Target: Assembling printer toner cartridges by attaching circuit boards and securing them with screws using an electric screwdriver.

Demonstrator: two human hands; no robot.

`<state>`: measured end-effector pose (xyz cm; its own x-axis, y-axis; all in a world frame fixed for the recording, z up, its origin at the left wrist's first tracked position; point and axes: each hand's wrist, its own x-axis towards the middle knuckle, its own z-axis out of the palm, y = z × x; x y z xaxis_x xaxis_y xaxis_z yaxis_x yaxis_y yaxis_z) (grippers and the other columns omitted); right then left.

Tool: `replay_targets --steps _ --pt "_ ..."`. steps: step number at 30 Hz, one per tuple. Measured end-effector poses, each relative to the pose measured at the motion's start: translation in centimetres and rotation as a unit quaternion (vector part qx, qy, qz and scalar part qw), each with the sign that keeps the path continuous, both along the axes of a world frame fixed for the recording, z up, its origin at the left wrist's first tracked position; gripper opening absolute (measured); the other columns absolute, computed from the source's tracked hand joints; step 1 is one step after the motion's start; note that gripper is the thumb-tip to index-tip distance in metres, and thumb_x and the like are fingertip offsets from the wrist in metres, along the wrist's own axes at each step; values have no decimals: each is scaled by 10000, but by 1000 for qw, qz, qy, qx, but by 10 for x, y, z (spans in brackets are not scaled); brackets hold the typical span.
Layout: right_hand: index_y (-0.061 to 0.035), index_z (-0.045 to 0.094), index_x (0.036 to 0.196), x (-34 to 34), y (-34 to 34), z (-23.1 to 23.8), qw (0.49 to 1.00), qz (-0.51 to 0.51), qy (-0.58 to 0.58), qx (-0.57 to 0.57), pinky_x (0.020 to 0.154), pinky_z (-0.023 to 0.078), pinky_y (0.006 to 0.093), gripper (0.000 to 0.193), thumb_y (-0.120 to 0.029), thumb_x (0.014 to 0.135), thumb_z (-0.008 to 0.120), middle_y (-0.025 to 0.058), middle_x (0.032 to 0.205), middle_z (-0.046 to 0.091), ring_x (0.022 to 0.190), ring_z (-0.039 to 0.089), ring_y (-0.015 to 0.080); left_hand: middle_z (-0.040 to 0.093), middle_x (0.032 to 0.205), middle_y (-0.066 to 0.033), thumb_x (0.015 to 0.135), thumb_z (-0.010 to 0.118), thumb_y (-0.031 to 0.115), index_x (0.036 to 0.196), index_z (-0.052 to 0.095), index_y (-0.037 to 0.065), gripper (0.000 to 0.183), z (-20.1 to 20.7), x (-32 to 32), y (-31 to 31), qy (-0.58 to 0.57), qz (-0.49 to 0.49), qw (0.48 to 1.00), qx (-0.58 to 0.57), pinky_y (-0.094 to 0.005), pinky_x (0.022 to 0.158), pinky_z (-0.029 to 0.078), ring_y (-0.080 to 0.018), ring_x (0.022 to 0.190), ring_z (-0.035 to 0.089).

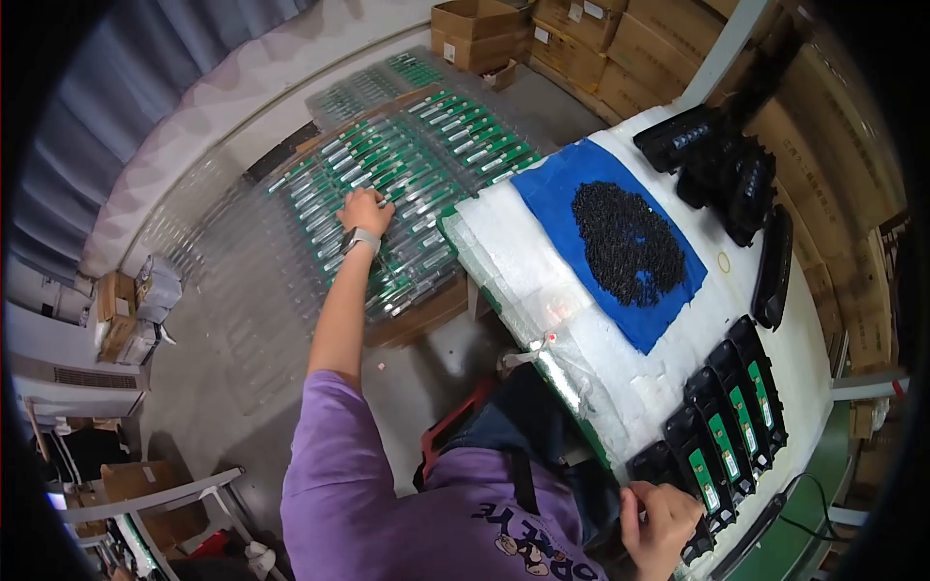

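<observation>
My left hand (366,211), with a watch (362,238) at its wrist, reaches out over clear plastic trays (308,283) of slim green circuit boards (360,153). Its fingers curl down among the boards, and their tips are hidden. At the lower right my right hand (663,528) is closed, thumb against bent fingers; whatever it may hold does not show. It is beside the nearest of several long black plastic housings (722,385) on the white-covered table. Each housing in that row carries a green circuit board (704,478).
A heap of small black parts (630,247) covers a blue cloth (542,184) on the table (620,387). More black housings (712,160) are piled at its far end. Cardboard boxes (668,44) are stacked behind. A black cable (823,504) lies at the right edge.
</observation>
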<state>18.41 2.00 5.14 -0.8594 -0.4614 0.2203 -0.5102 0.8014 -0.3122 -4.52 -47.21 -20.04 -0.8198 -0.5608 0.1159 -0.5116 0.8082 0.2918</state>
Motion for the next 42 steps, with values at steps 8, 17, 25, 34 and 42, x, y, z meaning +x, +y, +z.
replay_targets --steps 8,17,25,34,42 --pt "-66 598 713 10 -7 -9 998 -49 31 8 540 359 326 118 -87 665 704 44 592 538 505 496 236 611 962 -69 712 720 288 830 590 122 241 7 -14 8 53 107 992 42 -536 879 365 -267 1020 537" --pt "-39 613 688 16 -7 -13 989 7 36 -145 460 360 290 101 -36 636 699 55 577 539 474 504 193 603 850 -56 823 655 80 1007 530 31 228 74 46 50 447 -93 808 372 -229 520 456 -132 623 621" --pt "7 635 921 -33 -40 -26 854 10 -103 -509 610 475 219 212 -22 725 711 43 806 626 691 592 92 590 952 -110 816 601 -70 1099 428 -22 335 203 168 228 418 -330 749 394 -241 642 498 -184 747 636" --pt "39 565 1072 -5 -19 -17 738 -141 -56 -657 694 415 166 249 -33 838 608 28 876 592 765 539 57 651 763 -133 697 710 -64 904 565 -9 258 218 192 339 426 -596 675 89 -260 572 512 -180 666 655" --pt "5 578 970 8 5 -37 567 -163 -139 -795 599 412 188 182 -151 879 600 24 771 594 654 526 67 644 821 -197 670 688 -82 899 563 -6 273 208 192 381 493 -621 608 40 -302 507 508 -271 589 618"
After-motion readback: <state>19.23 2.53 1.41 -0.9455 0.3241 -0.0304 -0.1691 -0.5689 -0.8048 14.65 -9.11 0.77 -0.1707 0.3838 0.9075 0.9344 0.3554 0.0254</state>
